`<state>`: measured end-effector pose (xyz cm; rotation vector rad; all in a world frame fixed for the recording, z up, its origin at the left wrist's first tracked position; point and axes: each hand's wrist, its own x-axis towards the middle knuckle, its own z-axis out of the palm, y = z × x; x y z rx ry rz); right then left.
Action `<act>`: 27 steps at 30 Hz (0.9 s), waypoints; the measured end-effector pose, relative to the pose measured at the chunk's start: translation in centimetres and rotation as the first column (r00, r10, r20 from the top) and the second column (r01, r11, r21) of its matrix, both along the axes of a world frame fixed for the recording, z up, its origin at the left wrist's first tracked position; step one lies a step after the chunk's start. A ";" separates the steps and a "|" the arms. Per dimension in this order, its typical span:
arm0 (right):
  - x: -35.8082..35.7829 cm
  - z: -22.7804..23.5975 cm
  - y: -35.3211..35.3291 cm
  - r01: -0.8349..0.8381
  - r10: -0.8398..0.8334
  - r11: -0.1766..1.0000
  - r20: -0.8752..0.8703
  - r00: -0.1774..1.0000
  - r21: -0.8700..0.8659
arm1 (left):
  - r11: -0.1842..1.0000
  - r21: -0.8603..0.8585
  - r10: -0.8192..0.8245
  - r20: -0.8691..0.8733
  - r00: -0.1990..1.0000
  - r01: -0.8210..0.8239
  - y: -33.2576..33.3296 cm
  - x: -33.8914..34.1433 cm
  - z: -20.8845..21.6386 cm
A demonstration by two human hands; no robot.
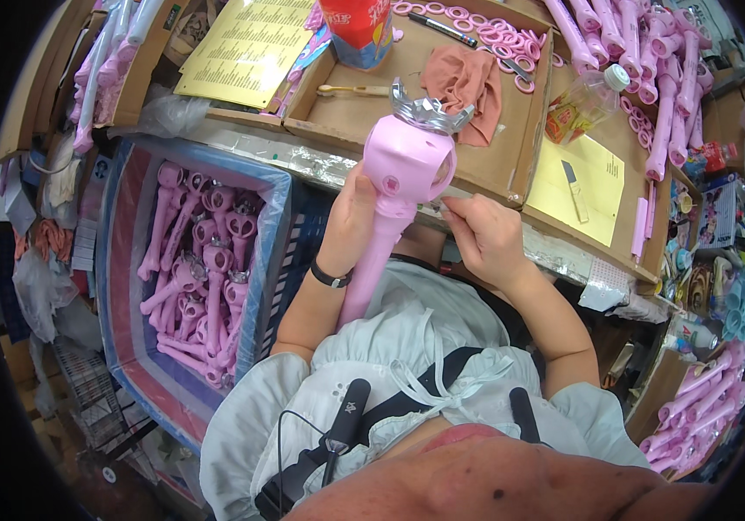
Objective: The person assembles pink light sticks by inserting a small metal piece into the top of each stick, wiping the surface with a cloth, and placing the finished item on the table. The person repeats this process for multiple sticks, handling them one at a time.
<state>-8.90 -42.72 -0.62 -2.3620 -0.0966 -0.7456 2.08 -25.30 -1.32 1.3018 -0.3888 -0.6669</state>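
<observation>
A pink toy wand [381, 247] with a round openwork head and a silver crown [429, 111] stands tilted in front of my body. My left hand [351, 217] is closed around it just under the head, its fingers partly hidden behind the wand. Close to the right of the head, my right hand [487, 236] has thumb and fingertips pinched together. Whatever lies in that pinch is too small or hidden to make out. Beyond the wand, a crumpled salmon cloth [468, 87] lies in a cardboard tray [516, 161].
At left, a blue-rimmed bin [281, 200] holds several crowned pink wands [216, 269]. The tray has pink rings [511, 43], a black marker [444, 30] and a toothbrush [351, 90]. A plastic bottle [585, 104] and a cutter knife [575, 193] are to its right.
</observation>
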 end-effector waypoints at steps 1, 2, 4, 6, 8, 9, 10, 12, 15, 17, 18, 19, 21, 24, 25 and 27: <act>0.1 0.3 -0.3 -0.034 0.060 0.967 -0.098 0.993 0.253 | 1.000 0.005 0.001 -0.003 1.000 -0.001 0.0 -0.1 -0.1; 0.3 0.8 -0.5 0.030 0.102 0.858 -0.227 0.969 0.512 | 1.000 0.006 0.003 -0.004 1.000 -0.003 0.0 -0.3 -0.1; 0.7 1.9 -1.1 0.212 0.408 0.411 -0.386 0.827 0.887 | 0.996 0.073 0.031 0.174 0.984 -0.044 -0.2 -0.6 -0.3; 1.1 2.6 -1.6 0.546 0.759 -0.133 -0.269 0.593 0.827 | 0.991 0.108 0.043 0.295 0.954 -0.078 -0.4 -0.7 -0.5; 1.1 2.4 -1.5 0.483 0.717 -0.129 -0.255 0.649 0.866 | 0.988 0.120 0.042 0.372 0.927 -0.093 -0.6 -0.5 -0.5; 1.0 2.0 -1.1 0.534 0.672 -0.077 -0.352 0.651 0.842 | 0.992 0.086 0.062 0.291 0.955 -0.091 -0.7 -0.4 -0.5; 0.7 1.4 -0.4 0.362 0.512 0.264 -0.448 0.733 0.894 | 0.995 0.052 0.067 0.228 0.971 -0.081 -0.6 -0.2 -0.3; 0.5 0.0 0.6 0.010 0.003 0.973 -0.059 0.998 0.229 | 0.999 -0.002 0.039 -0.016 0.999 -0.039 -0.3 0.0 0.0; 0.4 -1.0 0.4 -0.029 0.029 0.999 0.009 1.000 -0.035 | 0.998 0.030 0.045 0.076 0.996 -0.047 -0.1 -0.4 0.2; 0.3 -0.8 -0.1 -0.024 0.074 0.945 -0.143 0.987 0.325 | 0.991 0.083 0.083 0.239 0.968 -0.106 -0.1 -0.8 0.1; 0.3 -0.4 -0.4 0.078 0.184 0.747 -0.318 0.930 0.660 | 0.985 0.106 0.097 0.320 0.943 -0.137 -0.1 -0.9 0.0; 0.3 0.0 -0.7 0.233 0.454 0.414 -0.421 0.785 0.880 | 0.986 0.110 0.083 0.318 0.945 -0.124 -0.2 -0.9 -0.1; 0.6 0.6 -1.4 0.408 0.646 -0.045 -0.285 0.708 0.912 | 0.988 0.114 0.064 0.302 0.951 -0.103 -0.2 -0.9 -0.4; 1.0 0.5 -1.1 0.494 0.649 -0.124 -0.306 0.696 0.861 | 0.991 0.093 0.066 0.263 0.963 -0.094 -0.3 -0.3 -0.9; 1.1 0.3 -0.8 0.178 0.435 0.329 -0.316 0.843 0.927 | 0.995 0.062 0.065 0.206 0.976 -0.079 -0.4 -0.1 -1.0; 1.1 -0.3 0.0 -0.031 0.035 0.995 -0.033 0.999 0.090 | 0.998 0.004 0.059 0.095 0.994 -0.059 -0.4 0.3 -1.1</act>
